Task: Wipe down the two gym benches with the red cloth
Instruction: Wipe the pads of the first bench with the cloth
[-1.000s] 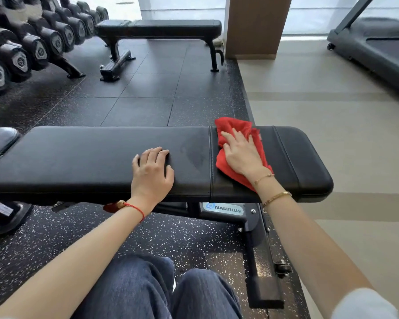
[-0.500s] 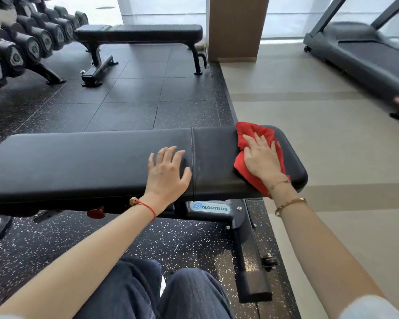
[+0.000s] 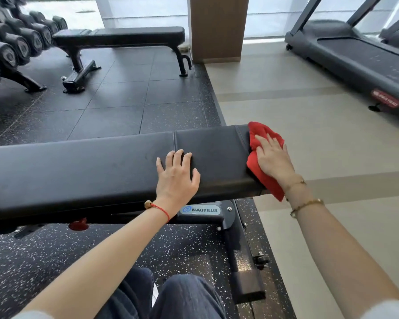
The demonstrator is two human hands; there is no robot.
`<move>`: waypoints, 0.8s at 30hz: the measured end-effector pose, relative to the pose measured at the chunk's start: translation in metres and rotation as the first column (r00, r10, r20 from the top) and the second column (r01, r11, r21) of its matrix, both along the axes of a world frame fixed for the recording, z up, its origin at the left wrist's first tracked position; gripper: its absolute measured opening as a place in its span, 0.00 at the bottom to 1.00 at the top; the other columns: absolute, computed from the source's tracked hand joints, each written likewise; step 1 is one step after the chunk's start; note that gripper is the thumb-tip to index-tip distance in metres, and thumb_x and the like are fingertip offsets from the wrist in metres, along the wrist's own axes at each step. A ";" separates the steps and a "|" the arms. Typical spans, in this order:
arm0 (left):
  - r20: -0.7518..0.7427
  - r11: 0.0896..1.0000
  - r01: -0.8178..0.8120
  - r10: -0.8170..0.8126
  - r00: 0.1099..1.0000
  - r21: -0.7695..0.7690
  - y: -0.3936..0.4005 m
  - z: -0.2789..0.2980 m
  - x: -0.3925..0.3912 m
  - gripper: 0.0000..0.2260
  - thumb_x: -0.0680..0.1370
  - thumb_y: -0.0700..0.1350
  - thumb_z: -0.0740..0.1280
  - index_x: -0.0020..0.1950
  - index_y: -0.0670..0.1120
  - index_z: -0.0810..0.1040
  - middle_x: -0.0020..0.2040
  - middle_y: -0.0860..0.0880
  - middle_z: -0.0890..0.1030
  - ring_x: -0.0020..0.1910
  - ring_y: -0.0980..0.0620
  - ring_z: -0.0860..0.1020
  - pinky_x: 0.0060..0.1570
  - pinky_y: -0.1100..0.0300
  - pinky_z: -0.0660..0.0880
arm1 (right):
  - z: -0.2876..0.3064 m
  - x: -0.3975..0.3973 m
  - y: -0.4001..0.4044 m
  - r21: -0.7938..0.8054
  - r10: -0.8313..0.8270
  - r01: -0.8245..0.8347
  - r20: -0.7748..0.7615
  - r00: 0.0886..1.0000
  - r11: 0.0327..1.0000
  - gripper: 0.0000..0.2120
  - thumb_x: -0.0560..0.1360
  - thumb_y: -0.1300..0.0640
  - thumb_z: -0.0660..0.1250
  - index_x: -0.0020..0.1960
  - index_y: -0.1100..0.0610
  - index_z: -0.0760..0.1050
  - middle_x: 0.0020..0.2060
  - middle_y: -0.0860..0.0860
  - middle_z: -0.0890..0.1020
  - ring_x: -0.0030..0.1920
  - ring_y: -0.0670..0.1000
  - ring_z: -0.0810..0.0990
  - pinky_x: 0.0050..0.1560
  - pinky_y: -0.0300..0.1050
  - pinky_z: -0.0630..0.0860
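Fingers of the right hand [image 3: 273,161] press flat on the red cloth [image 3: 263,143] at the near bench [image 3: 101,166] end; left hand [image 3: 176,178] rests open.

Red cloth at the right end of the near bench

The right hand [image 3: 273,161] presses the red cloth [image 3: 262,155] flat over the end of the near bench [image 3: 90,166], while the left hand [image 3: 176,174] rests open on its pad. A second bench [image 3: 122,36], a dumbbell rack [image 3: 14,47] and a treadmill [image 3: 355,56] stand beyond.

The cloth [image 3: 262,155] lies on the near bench's [image 3: 90,166] right end, the second bench [image 3: 120,36] well behind, dumbbells [image 3: 12,47] far left
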State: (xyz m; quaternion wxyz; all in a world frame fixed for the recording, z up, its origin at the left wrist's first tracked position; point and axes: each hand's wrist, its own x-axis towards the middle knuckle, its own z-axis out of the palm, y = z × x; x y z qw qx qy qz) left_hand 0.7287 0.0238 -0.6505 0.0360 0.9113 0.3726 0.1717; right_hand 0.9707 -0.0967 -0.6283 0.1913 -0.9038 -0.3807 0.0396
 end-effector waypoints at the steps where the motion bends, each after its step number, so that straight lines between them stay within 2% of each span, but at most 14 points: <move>1: -0.003 1.000 -0.004 0.004 1.000 0.003 0.000 0.000 0.001 0.22 0.79 0.54 0.56 0.72 0.48 0.67 0.73 0.46 0.68 0.73 0.44 0.62 0.72 0.35 0.57 | 0.003 0.006 0.011 -0.028 0.014 -0.015 -0.016 1.000 1.000 0.23 0.82 0.53 0.48 0.77 0.49 0.56 0.79 0.53 0.53 0.78 0.55 0.51 0.77 0.54 0.40; 4: -0.018 1.000 -0.013 0.013 1.000 0.010 0.000 0.000 0.001 0.22 0.79 0.54 0.56 0.71 0.48 0.67 0.72 0.46 0.68 0.73 0.44 0.63 0.72 0.35 0.57 | 0.009 0.009 0.046 -0.054 0.072 -0.073 -0.031 0.997 0.996 0.23 0.82 0.53 0.48 0.77 0.49 0.56 0.79 0.53 0.53 0.78 0.54 0.50 0.77 0.54 0.40; 6: -0.021 1.000 -0.014 0.014 1.000 0.015 0.000 0.000 0.001 0.22 0.79 0.54 0.56 0.71 0.48 0.67 0.72 0.46 0.68 0.73 0.44 0.63 0.72 0.35 0.58 | 0.010 0.001 0.058 -0.009 0.110 -0.110 -0.028 0.994 0.994 0.23 0.82 0.54 0.48 0.76 0.50 0.59 0.78 0.54 0.55 0.78 0.53 0.51 0.76 0.55 0.41; 11: -0.038 1.000 -0.011 0.012 0.999 0.015 0.000 0.001 0.001 0.23 0.79 0.54 0.56 0.72 0.48 0.66 0.73 0.46 0.67 0.73 0.45 0.63 0.72 0.35 0.57 | 0.006 -0.023 0.048 0.098 0.276 -0.275 -0.004 0.961 0.956 0.21 0.82 0.59 0.52 0.74 0.54 0.64 0.76 0.55 0.62 0.77 0.52 0.55 0.76 0.57 0.45; 15: -0.026 1.000 0.012 -0.013 1.000 -0.004 0.002 0.000 -0.003 0.23 0.80 0.54 0.55 0.73 0.48 0.65 0.74 0.47 0.66 0.74 0.45 0.61 0.73 0.37 0.55 | -0.001 -0.043 0.032 0.116 0.403 -0.409 0.067 0.913 0.905 0.20 0.81 0.58 0.53 0.73 0.51 0.65 0.74 0.52 0.66 0.76 0.53 0.59 0.76 0.55 0.46; 17: -0.012 1.000 0.021 -0.021 1.000 -0.002 0.003 0.002 -0.007 0.23 0.79 0.55 0.56 0.73 0.49 0.66 0.74 0.47 0.67 0.74 0.45 0.62 0.73 0.38 0.56 | -0.002 -0.039 0.028 0.110 0.382 -0.390 0.084 0.920 0.914 0.20 0.81 0.56 0.54 0.73 0.49 0.65 0.74 0.51 0.66 0.76 0.54 0.59 0.75 0.53 0.42; 20: -0.020 0.999 0.012 -0.011 1.000 0.038 0.007 0.007 -0.018 0.24 0.78 0.57 0.55 0.72 0.49 0.68 0.72 0.47 0.69 0.73 0.45 0.63 0.74 0.40 0.57 | 0.002 -0.027 0.040 0.075 0.298 -0.299 0.032 0.954 0.951 0.21 0.82 0.54 0.53 0.74 0.48 0.63 0.76 0.52 0.61 0.77 0.53 0.54 0.75 0.53 0.38; 24: -0.024 0.998 -0.034 0.036 0.999 0.048 0.028 0.011 -0.047 0.23 0.79 0.55 0.57 0.72 0.49 0.68 0.72 0.47 0.69 0.73 0.46 0.64 0.74 0.41 0.56 | 0.005 -0.033 0.073 0.029 0.234 -0.234 -0.002 0.972 0.972 0.22 0.83 0.54 0.49 0.76 0.50 0.60 0.78 0.54 0.56 0.78 0.53 0.51 0.77 0.55 0.41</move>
